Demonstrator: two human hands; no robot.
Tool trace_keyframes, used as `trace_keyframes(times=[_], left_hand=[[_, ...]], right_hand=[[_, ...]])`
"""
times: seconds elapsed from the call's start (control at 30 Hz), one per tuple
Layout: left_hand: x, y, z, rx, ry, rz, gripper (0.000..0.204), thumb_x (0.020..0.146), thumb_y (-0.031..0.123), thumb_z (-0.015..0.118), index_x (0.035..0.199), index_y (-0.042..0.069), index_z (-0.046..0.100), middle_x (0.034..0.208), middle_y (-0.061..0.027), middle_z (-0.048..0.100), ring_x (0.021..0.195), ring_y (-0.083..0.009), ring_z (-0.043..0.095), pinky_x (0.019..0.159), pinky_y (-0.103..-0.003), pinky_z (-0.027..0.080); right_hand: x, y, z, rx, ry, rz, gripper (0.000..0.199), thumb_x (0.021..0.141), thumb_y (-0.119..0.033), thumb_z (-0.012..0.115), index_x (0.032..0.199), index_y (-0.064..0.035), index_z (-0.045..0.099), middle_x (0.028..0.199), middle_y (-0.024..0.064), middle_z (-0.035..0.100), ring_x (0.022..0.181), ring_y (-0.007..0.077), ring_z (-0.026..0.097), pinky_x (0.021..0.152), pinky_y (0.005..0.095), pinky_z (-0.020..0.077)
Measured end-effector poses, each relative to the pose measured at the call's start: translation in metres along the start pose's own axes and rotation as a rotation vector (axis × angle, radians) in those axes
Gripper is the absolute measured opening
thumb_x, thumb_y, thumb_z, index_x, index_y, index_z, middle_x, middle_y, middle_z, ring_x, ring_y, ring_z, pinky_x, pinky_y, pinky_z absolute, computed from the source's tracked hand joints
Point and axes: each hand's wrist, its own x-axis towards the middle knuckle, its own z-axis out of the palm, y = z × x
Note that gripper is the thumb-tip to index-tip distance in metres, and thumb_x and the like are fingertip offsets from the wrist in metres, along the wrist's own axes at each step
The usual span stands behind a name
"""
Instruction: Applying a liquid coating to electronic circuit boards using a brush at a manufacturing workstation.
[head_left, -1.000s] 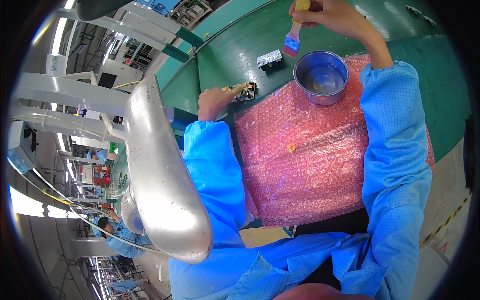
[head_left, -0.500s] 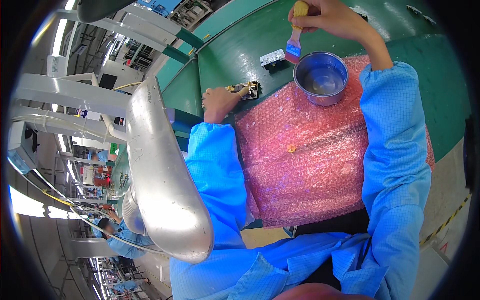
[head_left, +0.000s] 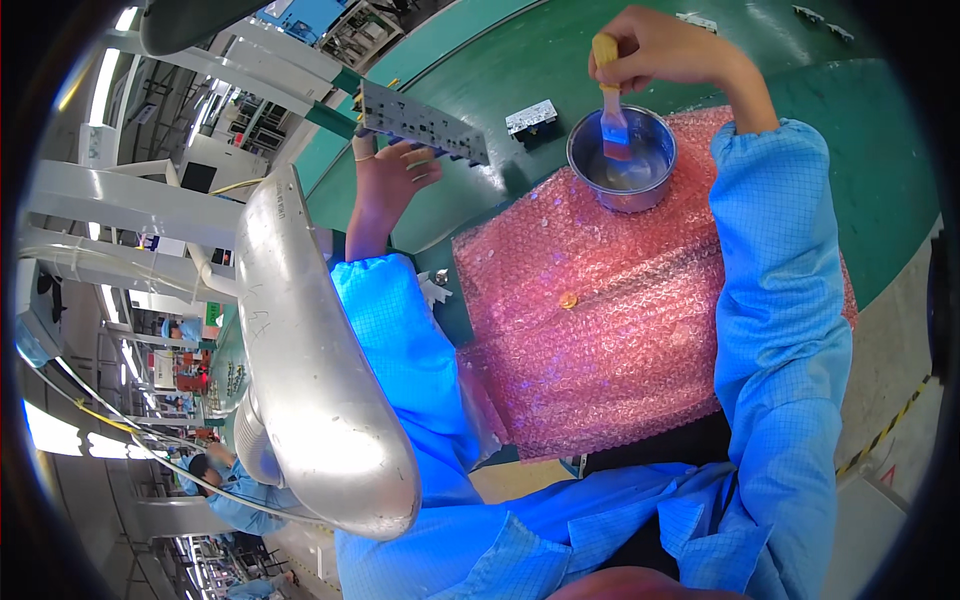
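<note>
My left hand (head_left: 388, 188) holds a circuit board (head_left: 422, 122) raised and tilted over the far left of the green table, its pale face with small dark parts showing. The fingers are at the board's lower edge. In my right hand (head_left: 668, 48) is a flat paintbrush (head_left: 613, 128), gripped by its yellow handle with the bristles pointing down. The bristles are inside a round metal pot (head_left: 628, 198), at or near the cloudy liquid in it; exact contact is unclear. The pot stands at the far edge of a pink bubble-wrap sheet (head_left: 600, 340).
Another small board (head_left: 532, 119) lies left of the pot, and several more sit at the far right. A small orange-yellow round piece (head_left: 569, 300) rests on the wrap. A large silvery metal hood (head_left: 325, 370) stands close on the left. Beyond it, a co-worker in blue (head_left: 240, 490) works.
My left hand has lifted the circuit board off the table, up and to the left. My right hand has brought the brush from beside the pot to inside it.
</note>
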Motion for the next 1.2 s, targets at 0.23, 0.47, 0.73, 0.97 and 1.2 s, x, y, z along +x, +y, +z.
trace_keyframes(times=[0.23,0.47,0.73,0.97,1.2], left_hand=[[-0.016,0.011,0.025,-0.435,-0.271,0.042,0.09,0.082,0.079,0.045,0.113,-0.005,0.054,0.109,-0.0249,0.06,0.1,-0.0391,0.057,0.097,-0.049,0.044],[-0.021,0.012,0.034,-0.651,-0.362,0.135,0.095,0.08,0.081,0.045,0.117,-0.006,0.052,0.115,-0.0256,0.055,0.105,-0.0386,0.053,0.1,-0.049,0.041],[-0.024,0.015,0.039,-0.648,-0.524,0.131,0.1,0.079,0.083,0.044,0.128,-0.005,0.047,0.119,-0.0268,0.053,0.101,-0.036,0.053,0.095,-0.045,0.043],[-0.023,0.01,0.047,-0.774,-0.491,0.093,0.101,0.079,0.078,0.05,0.128,-0.01,0.044,0.126,-0.0302,0.047,0.104,-0.0359,0.051,0.095,-0.045,0.044],[-0.028,0.012,0.053,-0.874,-0.497,0.053,0.097,0.078,0.068,0.064,0.129,-0.011,0.042,0.133,-0.0321,0.041,0.117,-0.0405,0.046,0.105,-0.048,0.039]], right_hand=[[0.023,0.031,0.008,-0.08,-0.053,-0.058,0.016,0.082,-0.015,0.066,0.09,-0.001,0.068,0.08,0.0048,0.068,0.067,0.0102,0.062,0.06,0.0231,0.0509],[0.024,0.032,0.004,-0.128,-0.049,-0.075,0.019,0.083,-0.018,0.066,0.09,-0.0004,0.068,0.08,0.0051,0.068,0.068,0.0103,0.062,0.061,0.0247,0.0508],[0.032,0.056,-0.008,-0.115,0.22,-0.09,0.018,0.085,-0.015,0.063,0.093,0.0006,0.066,0.08,0.0064,0.068,0.067,0.0124,0.062,0.062,0.0263,0.051],[0.02,0.043,-0.014,-0.21,0.323,-0.007,0.018,0.087,-0.017,0.066,0.092,0.0,0.065,0.079,0.0061,0.067,0.068,0.0125,0.063,0.062,0.0273,0.0506],[-0.01,0.003,-0.022,-0.105,0.249,0.011,0.023,0.083,-0.022,0.066,0.09,-0.0003,0.07,0.069,0.0069,0.067,0.066,0.0104,0.062,0.063,0.0244,0.0503]])
